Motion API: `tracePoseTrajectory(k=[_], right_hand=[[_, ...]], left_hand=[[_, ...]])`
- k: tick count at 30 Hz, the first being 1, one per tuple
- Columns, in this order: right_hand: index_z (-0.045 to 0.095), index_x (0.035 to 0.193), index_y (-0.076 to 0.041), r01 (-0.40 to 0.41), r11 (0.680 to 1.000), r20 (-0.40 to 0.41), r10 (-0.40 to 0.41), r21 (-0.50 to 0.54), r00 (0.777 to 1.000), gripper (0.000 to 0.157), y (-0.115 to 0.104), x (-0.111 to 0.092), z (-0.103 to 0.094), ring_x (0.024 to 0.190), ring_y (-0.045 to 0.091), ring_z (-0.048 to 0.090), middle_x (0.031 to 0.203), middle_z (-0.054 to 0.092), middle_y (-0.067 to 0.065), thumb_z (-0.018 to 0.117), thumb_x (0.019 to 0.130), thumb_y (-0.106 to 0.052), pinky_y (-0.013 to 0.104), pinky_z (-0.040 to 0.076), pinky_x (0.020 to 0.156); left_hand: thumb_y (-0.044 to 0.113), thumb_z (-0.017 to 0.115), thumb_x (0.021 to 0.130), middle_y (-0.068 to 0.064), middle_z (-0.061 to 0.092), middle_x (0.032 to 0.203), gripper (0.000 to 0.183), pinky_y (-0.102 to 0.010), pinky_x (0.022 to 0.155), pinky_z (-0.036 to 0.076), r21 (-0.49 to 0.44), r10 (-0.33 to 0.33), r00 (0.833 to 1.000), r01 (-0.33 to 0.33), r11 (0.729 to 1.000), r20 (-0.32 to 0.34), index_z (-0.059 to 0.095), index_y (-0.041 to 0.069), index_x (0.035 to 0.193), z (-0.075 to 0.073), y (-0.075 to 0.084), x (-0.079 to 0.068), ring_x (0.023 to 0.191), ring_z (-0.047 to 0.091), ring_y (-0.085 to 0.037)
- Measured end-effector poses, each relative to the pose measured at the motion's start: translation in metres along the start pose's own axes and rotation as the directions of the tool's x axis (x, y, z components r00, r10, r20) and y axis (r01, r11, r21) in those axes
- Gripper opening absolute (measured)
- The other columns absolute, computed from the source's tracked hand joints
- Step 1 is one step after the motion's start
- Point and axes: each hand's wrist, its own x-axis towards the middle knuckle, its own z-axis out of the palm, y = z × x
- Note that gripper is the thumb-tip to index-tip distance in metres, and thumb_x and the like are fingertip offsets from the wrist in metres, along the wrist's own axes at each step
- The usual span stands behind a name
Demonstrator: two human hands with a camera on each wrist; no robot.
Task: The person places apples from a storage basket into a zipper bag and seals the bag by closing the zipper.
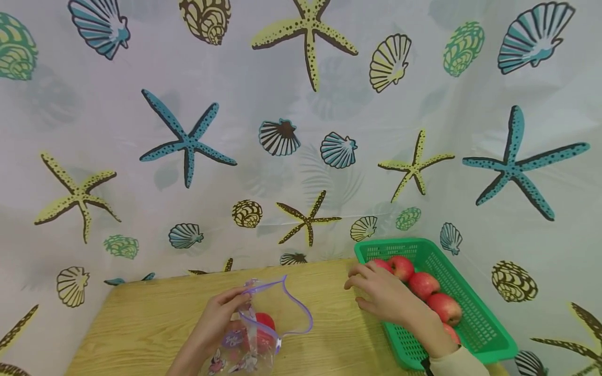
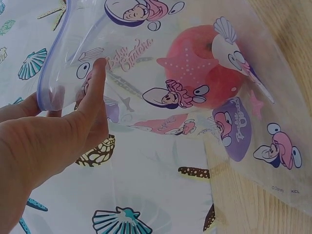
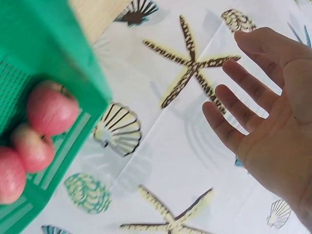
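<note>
My left hand (image 1: 213, 316) pinches the rim of a clear zip bag (image 2: 124, 73) with a purple zip edge and cartoon prints. The bag's mouth gapes toward the right. Through its printed plastic, a red apple (image 2: 195, 48) shows low in the bag. My right hand (image 1: 383, 292) is over the near-left rim of a green plastic basket (image 1: 475, 308), holding nothing. Its fingers are spread and loosely bent in the right wrist view, apart from the apples. Several red apples (image 1: 424, 285) lie in the basket, some partly hidden by the right hand and forearm.
A light wood table (image 1: 150, 308) lies under the bag and basket. Behind and beside it hangs a white sheet (image 1: 291, 183) printed with starfish and shells. The basket stands at the table's right side, close to the sheet.
</note>
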Motion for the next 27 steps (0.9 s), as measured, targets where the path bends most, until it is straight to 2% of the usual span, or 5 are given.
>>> tracePoseTrajectory(k=[10,18,21,27], right_hand=[[0.062,0.101,-0.025,-0.096,0.995,-0.008,0.096,0.027,0.995,0.029,0.042,-0.046,-0.007,0.101,0.015,0.047,0.108,0.053,-0.007,0.075,0.077,-0.016,0.034,0.049,0.076],[0.062,0.103,-0.023,-0.131,0.991,-0.011,0.131,0.01,0.991,0.033,0.055,-0.066,-0.006,0.09,0.011,0.044,0.109,0.054,-0.007,0.078,0.074,-0.02,0.031,0.045,0.072],[0.063,0.103,-0.024,-0.152,0.988,0.002,0.152,0.001,0.988,0.033,0.057,-0.071,-0.005,0.09,0.012,0.045,0.11,0.054,-0.007,0.078,0.074,-0.021,0.033,0.046,0.074],[0.064,0.103,-0.022,-0.173,0.985,0.015,0.173,-0.001,0.985,0.031,0.062,-0.083,-0.001,0.102,0.021,0.05,0.11,0.057,-0.003,0.077,0.075,-0.02,0.043,0.046,0.085]], left_hand=[[0.033,0.062,0.089,-0.008,0.058,0.109,0.042,-0.032,0.068,0.052,0.01,-0.004,1.0,0.004,1.0,-0.002,0.06,0.008,0.123,0.0,0.001,-0.001,0.095,0.056,-0.02],[0.034,0.061,0.09,-0.008,0.057,0.12,0.046,-0.036,0.072,0.053,0.024,-0.001,1.0,0.0,1.0,0.007,0.057,0.01,0.129,0.0,-0.003,-0.002,0.101,0.056,-0.02],[0.033,0.061,0.09,-0.006,0.058,0.116,0.044,-0.035,0.07,0.053,0.015,0.002,1.0,-0.002,1.0,0.002,0.058,0.01,0.128,0.0,-0.004,-0.001,0.099,0.056,-0.02],[0.033,0.062,0.09,-0.004,0.059,0.11,0.044,-0.034,0.069,0.052,0.009,0.002,1.0,-0.002,1.0,0.002,0.059,0.009,0.126,0.001,-0.004,-0.001,0.097,0.055,-0.02]])
